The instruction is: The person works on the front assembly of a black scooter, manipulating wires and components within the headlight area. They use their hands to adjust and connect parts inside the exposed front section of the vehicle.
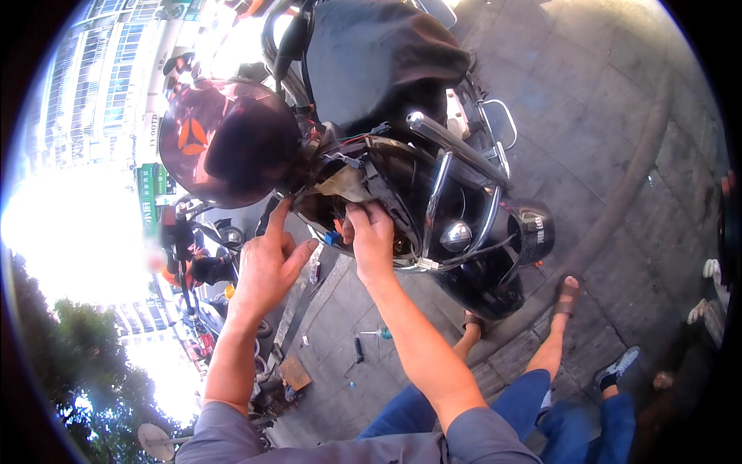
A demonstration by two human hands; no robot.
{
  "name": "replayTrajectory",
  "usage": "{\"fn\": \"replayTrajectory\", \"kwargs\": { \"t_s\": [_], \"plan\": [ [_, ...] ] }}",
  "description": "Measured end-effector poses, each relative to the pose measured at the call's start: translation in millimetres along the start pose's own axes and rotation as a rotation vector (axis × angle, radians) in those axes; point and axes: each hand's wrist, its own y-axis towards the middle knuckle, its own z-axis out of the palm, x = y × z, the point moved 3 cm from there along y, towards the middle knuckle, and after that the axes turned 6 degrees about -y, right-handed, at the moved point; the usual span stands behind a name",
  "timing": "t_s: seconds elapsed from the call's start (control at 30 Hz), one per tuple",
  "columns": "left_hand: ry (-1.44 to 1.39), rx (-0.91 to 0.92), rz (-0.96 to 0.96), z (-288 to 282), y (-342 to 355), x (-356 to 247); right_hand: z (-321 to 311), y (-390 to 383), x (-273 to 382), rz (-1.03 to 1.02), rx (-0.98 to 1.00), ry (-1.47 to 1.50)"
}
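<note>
Your left hand (267, 267) is released, its index finger stretched toward the near edge of the cavity and its thumb spread wide; you cannot tell from this angle whether the fingertip touches. Your right hand (372, 236) is bent in at the cavity, fingers curled, and whether that grip has closed on anything is hidden.

The motorbike (417, 166) is in front of you on the pavement (587, 116), its body uncovered between the helmet (224, 143) and the chrome bars (440, 193). It looks heavy and stiff, so lean on the chrome, not on the thin panel edges, which may be brittle.

Just left of your right fingers sits a blue plug (331, 238); it looks light and hard, best held by its body. The thin wires (357, 139) beyond should be limp and easily strained, so avoid pulling on them. The pale flap (346, 184) seems soft; pinch it by its rim.
</note>
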Motion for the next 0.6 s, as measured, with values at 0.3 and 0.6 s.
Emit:
{"fn": "replayTrajectory", "kwargs": {
  "t_s": [0.3, 0.6],
  "plan": [
    [-0.427, 0.040, -0.064, 7, 13, -6, 18, 8, -4, 0.245, -0.034, 0.570],
    [-1.785, -0.141, -0.499, 76, -16, 125, 11, 17, -11, 0.112, -0.011, 0.510]
  ]
}}
